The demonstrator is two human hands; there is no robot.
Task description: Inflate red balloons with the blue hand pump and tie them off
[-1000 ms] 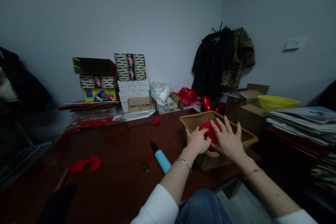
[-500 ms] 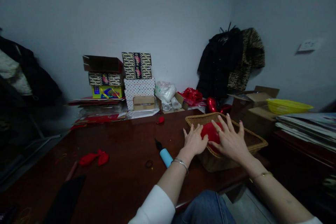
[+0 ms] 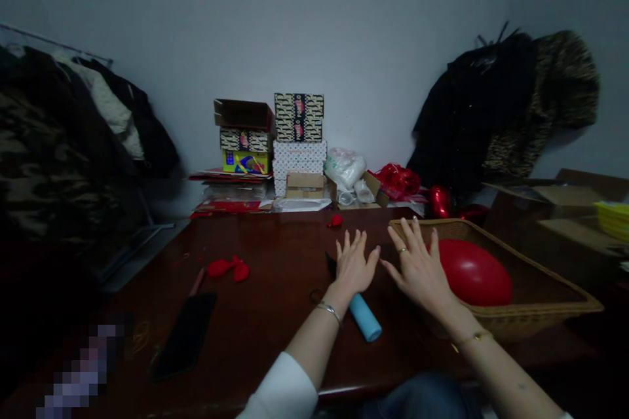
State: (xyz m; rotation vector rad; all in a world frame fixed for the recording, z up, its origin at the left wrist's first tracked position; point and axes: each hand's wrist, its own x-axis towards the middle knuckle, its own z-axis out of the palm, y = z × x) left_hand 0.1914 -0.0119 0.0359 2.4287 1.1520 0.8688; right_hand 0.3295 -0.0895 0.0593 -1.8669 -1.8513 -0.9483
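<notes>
My left hand (image 3: 354,263) hovers over the blue hand pump (image 3: 365,318), fingers spread, hiding the middle of the pump and part of its black nozzle. My right hand (image 3: 419,268) is beside the near left side of the wicker basket (image 3: 531,321), also with spread fingers and nothing in it. A large inflated red balloon (image 3: 474,273) lies inside the basket, just right of that hand. Several deflated red balloons (image 3: 228,268) lie on the table to the left, and a small red one (image 3: 335,220) is farther back.
A black phone-like slab (image 3: 185,334) lies at the left of the brown table (image 3: 275,340). A dark ring (image 3: 316,296) is near my left wrist. Stacked boxes (image 3: 299,163) and a bag of plastic (image 3: 346,167) stand along the back. Open cartons (image 3: 565,196) are at the right.
Both hands have come away from the red balloon, which now rests in the basket. They have moved left over the table, and my view has turned left.
</notes>
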